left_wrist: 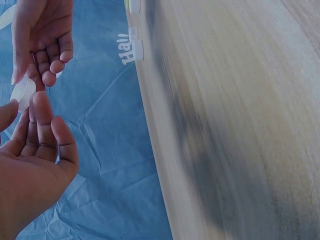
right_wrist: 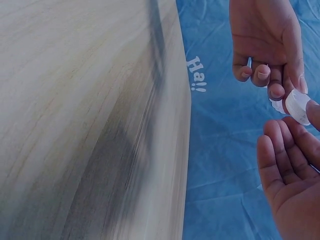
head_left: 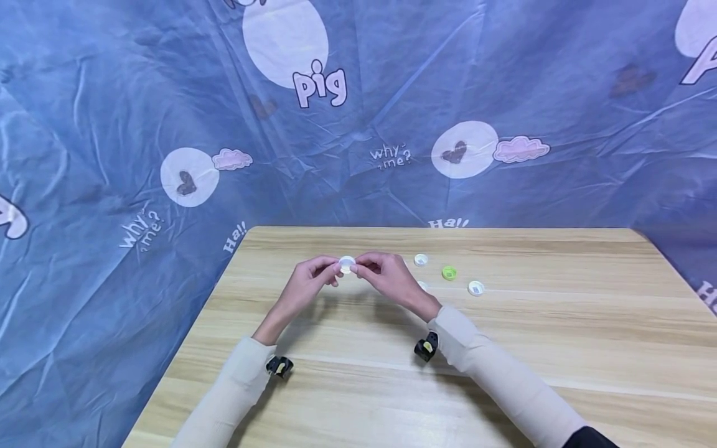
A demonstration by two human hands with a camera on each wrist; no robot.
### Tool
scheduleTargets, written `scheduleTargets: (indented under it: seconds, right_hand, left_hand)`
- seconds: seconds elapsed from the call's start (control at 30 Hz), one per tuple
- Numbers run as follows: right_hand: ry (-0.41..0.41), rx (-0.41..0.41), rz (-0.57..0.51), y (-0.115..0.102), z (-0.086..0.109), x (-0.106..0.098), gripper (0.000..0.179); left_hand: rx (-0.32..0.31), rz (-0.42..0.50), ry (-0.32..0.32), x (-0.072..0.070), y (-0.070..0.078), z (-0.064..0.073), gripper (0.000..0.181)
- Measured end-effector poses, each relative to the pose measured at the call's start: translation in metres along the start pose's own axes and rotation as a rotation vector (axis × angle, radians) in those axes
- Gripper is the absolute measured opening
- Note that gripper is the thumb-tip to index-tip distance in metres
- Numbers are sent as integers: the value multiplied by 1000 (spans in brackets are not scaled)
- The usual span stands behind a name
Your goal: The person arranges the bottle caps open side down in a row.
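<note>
A white bottle cap (head_left: 347, 262) with a ribbed side is up off the tabletop, between my two hands in the head view. My left hand (head_left: 305, 285) pinches its left edge with thumb and fingertips. From the other side my right hand (head_left: 390, 279) pinches the same cap. Both wrist views show the cap's ribbing: left wrist, bottle cap (left_wrist: 23, 93); right wrist, bottle cap (right_wrist: 298, 107). In the right wrist view a small white patch (right_wrist: 278, 105) shows behind the fingers; I cannot tell what it is.
Right of my hands on the wooden table (head_left: 560, 348) lie a white cap (head_left: 421, 260), a green cap (head_left: 449, 273) and another white cap (head_left: 476, 288). My right wrist partly hides one more white cap (head_left: 422, 286). Blue printed cloth (head_left: 358, 193) hangs behind the table's far edge.
</note>
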State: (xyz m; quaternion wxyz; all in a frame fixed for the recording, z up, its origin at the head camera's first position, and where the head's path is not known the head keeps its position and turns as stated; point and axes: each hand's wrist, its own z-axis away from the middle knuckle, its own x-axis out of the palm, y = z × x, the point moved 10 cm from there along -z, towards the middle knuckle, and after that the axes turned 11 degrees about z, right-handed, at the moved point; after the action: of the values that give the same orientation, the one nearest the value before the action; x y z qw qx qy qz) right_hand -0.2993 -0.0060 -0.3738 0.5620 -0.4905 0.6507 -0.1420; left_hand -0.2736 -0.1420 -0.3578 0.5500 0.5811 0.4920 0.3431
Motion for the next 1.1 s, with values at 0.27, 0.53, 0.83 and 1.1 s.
scheduleTargets:
  seconds: [0.27,0.53,0.83,1.1]
  right_hand:
    - [1,6,-11,0,0,-2,21]
    - [10,-2,-10,1,0,-3,19]
    - [24,-6,-6,1,0,-5,19]
    - [90,-94,33,-8,3,-12,18]
  left_hand:
    - [-10,2,-6,1,-1,-1,24]
    - [-9,-3,-12,3,-2,-1,24]
    - [-9,14,-35,5,-1,0,25]
    - [-60,13,-85,2,-26,-5,30]
